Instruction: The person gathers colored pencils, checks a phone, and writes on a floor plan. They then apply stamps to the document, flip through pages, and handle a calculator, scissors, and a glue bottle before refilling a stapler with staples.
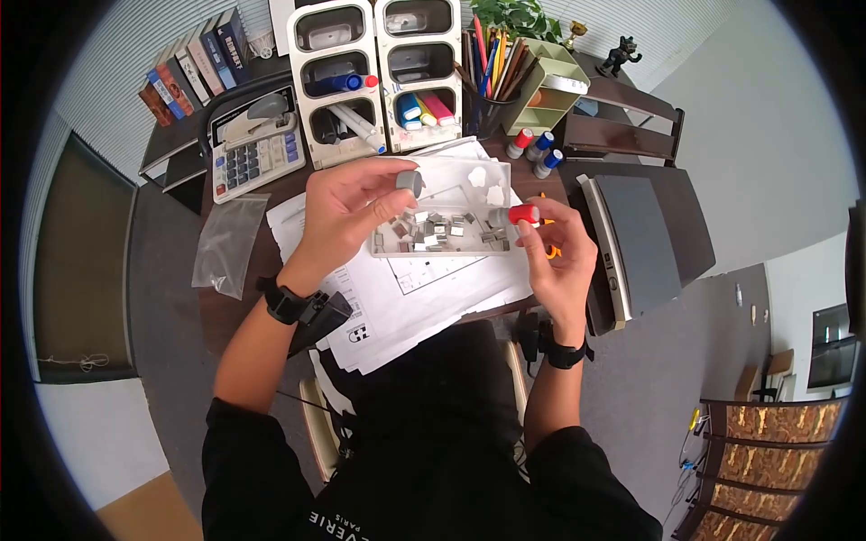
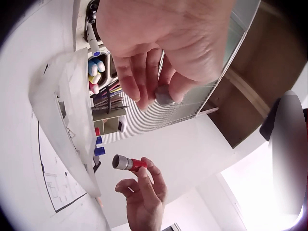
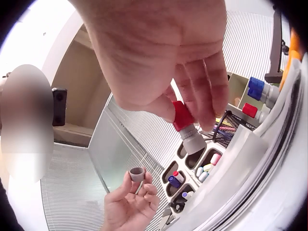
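Observation:
My left hand (image 1: 336, 215) pinches a small grey cap (image 1: 409, 184) between thumb and fingers; its hollow opening shows in the right wrist view. My right hand (image 1: 563, 261) holds a short red-and-grey cylinder (image 1: 523, 215), stamp-like, by its red part between thumb and fingertips. The grey end (image 3: 193, 140) points away from that palm, toward the left hand. Cap and cylinder are apart, both held above a translucent white box (image 1: 388, 253). Inside the box lie many small silvery metal pieces (image 1: 439, 231) and a few white scraps (image 1: 477, 177).
Printed papers (image 1: 433, 302) lie under the box. Behind stand a compartment organizer (image 1: 377, 108), a pencil holder (image 1: 487, 113) and similar red and blue cylinders (image 1: 541, 146). A calculator (image 1: 257, 162) and plastic bag (image 1: 230, 243) lie left; a dark grey device (image 1: 640, 243) sits right.

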Available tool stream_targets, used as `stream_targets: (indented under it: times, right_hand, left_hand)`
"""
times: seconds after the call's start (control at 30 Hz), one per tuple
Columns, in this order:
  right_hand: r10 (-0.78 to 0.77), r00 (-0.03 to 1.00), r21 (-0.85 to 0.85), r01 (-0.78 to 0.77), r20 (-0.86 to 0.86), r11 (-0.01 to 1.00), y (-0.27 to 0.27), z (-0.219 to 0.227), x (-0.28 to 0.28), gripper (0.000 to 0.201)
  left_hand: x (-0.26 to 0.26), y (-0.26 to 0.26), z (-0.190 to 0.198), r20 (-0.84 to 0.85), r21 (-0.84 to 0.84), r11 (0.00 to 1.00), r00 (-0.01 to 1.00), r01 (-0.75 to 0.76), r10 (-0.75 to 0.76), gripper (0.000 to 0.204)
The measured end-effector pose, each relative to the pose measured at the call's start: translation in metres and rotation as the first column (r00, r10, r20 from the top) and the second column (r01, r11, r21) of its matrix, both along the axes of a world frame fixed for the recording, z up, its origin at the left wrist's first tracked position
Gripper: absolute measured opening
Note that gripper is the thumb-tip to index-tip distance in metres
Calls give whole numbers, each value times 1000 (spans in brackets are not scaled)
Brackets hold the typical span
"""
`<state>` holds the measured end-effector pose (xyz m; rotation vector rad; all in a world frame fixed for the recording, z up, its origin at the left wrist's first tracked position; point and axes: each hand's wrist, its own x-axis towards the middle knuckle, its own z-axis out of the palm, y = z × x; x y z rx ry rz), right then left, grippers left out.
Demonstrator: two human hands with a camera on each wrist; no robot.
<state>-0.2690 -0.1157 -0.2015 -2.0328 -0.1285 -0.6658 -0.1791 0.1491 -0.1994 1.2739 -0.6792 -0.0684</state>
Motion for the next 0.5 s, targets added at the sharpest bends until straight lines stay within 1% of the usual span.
stream_targets:
  times: [0.07,0.13,0.27,0.33,0.47,0.5]
  right_hand:
    - [10,1000,-32,-10,16,999,3,6,2,31]
    - [84,996,-194,-83,-2,977,5,9,4,26]
    - [124,992,-241,-125,-23,962,14,6,6,24]
    - [184,983,-269,-174,12,947,17,6,7,27]
    - [203,979,-269,-189,25,945,16,2,8,28]
    - [198,980,-275,-189,5,943,16,2,7,28]
  left_hand:
    - [-1,-1,1,-25,-29,1000,1000,-11,10,31]
    - [0,1,2,0,16,999,999,-34,34,31]
    - [1,3,2,-16,31,998,999,-48,49,31]
    - [1,3,3,-14,18,999,999,-31,31,30]
    - [-2,0,4,-7,1,1000,1000,-24,24,30]
    - [-3,-1,4,-7,-11,1000,1000,-28,28,30]
